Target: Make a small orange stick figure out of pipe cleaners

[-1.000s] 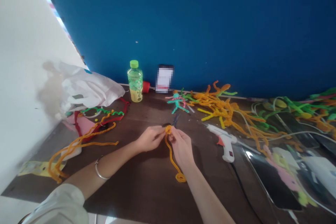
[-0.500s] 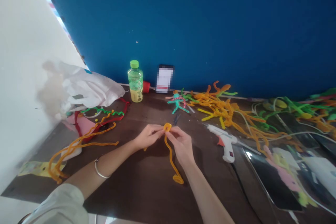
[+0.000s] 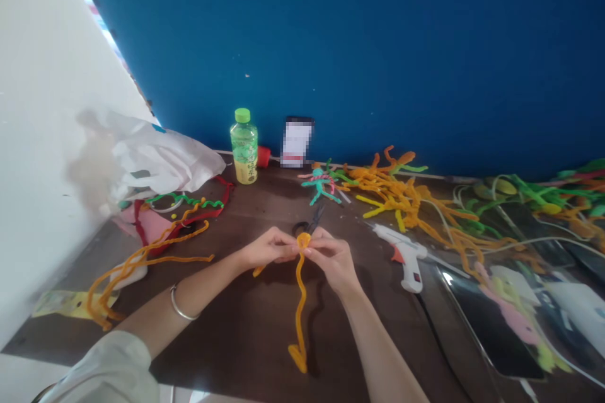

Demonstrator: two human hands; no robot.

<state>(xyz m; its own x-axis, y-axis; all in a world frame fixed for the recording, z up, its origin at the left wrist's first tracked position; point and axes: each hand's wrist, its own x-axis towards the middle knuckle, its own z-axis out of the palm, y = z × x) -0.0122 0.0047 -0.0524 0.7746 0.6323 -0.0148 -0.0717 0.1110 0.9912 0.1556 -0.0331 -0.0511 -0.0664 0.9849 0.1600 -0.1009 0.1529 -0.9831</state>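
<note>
Both my hands meet over the middle of the dark brown table. My left hand and my right hand pinch the looped top of an orange pipe cleaner between their fingertips. Its long tail hangs toward me and ends in a small curl near the table's front. A short orange end sticks out under my left hand. A silver bangle sits on my left wrist. Black scissors lie just beyond my fingers.
A white glue gun lies to the right of my hands. Behind it sprawls a heap of orange and green pipe cleaners. A green-capped bottle stands at the blue wall. White plastic bags and loose orange pipe cleaners lie at the left.
Both hands drew slightly toward me with the loop. The pipe cleaner's tail swung left and its curled end now lies nearer the front edge. The scissors are now uncovered.
</note>
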